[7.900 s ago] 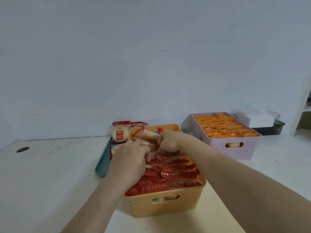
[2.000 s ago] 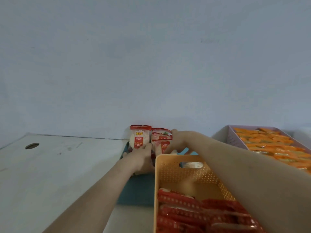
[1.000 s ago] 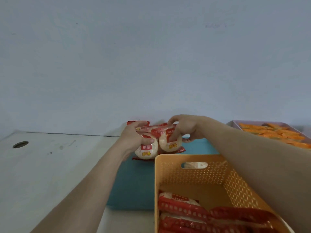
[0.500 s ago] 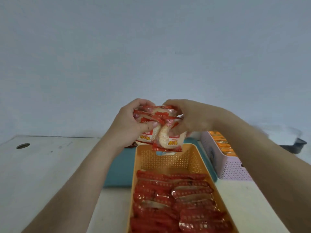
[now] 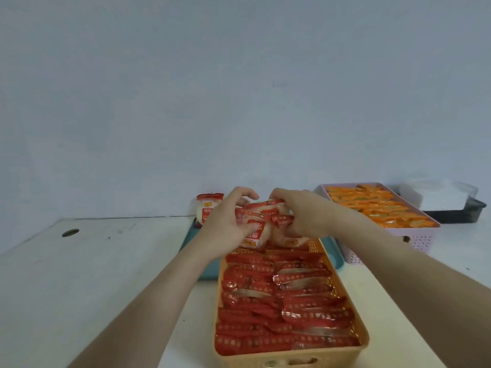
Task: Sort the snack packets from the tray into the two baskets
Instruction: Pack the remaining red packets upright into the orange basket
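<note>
Gripping red packets [image 5: 261, 221] between both hands [image 5: 265, 217], over orange basket [image 5: 342, 285], white table [image 5: 106, 264], pale wall [image 5: 239, 88].

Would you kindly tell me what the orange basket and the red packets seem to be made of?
Orange basket: probably moulded plastic, matte, judging by its perforated walls and cut-out handle. Red packets: likely thin glossy plastic film, given the creases and bright glints.

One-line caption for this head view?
Both hands, left and right, lower red packets into the orange basket.
</note>
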The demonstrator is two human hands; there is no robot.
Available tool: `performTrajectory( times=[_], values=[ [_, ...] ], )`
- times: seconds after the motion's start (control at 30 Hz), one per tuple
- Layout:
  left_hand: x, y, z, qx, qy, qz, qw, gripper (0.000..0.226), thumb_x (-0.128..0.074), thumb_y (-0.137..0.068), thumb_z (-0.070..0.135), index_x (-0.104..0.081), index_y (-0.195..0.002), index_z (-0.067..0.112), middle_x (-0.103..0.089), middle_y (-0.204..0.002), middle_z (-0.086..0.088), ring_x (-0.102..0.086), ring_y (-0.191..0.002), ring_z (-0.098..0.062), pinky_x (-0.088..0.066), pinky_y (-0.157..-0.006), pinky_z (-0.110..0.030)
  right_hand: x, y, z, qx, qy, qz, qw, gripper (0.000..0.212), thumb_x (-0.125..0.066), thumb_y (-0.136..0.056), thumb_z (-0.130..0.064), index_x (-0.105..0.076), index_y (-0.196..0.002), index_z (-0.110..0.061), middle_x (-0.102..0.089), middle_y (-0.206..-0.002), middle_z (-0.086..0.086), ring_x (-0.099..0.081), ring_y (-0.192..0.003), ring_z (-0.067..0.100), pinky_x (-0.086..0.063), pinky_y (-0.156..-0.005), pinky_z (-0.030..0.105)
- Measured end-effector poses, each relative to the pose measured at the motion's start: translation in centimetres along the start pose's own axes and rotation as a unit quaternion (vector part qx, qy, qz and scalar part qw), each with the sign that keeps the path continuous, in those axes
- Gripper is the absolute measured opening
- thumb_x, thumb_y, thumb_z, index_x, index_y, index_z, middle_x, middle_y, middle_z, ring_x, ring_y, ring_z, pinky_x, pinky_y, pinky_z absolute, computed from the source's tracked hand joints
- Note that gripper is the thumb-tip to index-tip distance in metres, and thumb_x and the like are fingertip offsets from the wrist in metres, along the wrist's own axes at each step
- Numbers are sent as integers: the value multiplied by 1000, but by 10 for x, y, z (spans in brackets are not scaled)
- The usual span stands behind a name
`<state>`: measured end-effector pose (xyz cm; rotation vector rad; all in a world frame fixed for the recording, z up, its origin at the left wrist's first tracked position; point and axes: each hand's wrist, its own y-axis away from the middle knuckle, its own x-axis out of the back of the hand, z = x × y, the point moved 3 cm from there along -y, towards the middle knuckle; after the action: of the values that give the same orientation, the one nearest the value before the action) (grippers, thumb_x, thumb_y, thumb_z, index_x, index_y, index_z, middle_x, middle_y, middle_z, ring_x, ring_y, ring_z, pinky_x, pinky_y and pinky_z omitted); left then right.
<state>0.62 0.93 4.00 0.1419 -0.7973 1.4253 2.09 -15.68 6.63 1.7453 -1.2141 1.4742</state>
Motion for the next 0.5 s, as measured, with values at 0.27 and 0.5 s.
performTrajectory(
  times=[0.27,0.5],
  values=[
    [-8,-3,-9,-3,-177,-46,983,53,-68,-81,10,-47,-126,31,-44,-118,7,-48,-111,-11,-40,-92,-25,-18,-18,9,-27,-54,-76,995,26,-58,-90,-35,-62,-112,-21,-63,-110,1,-59,-101,20,-47,-90,33],
    [6,19,-2,-102,-320,-55,941,20,-73,-79,27,-56,-85,35,-54,-88,16,-54,-91,-8,-39,-72,-24,-23,-30,8,-25,-32,6,999,29,-59,-89,-33,-61,-114,-18,-60,-120,3,-57,-107,22,-44,-89,29]
  ],
)
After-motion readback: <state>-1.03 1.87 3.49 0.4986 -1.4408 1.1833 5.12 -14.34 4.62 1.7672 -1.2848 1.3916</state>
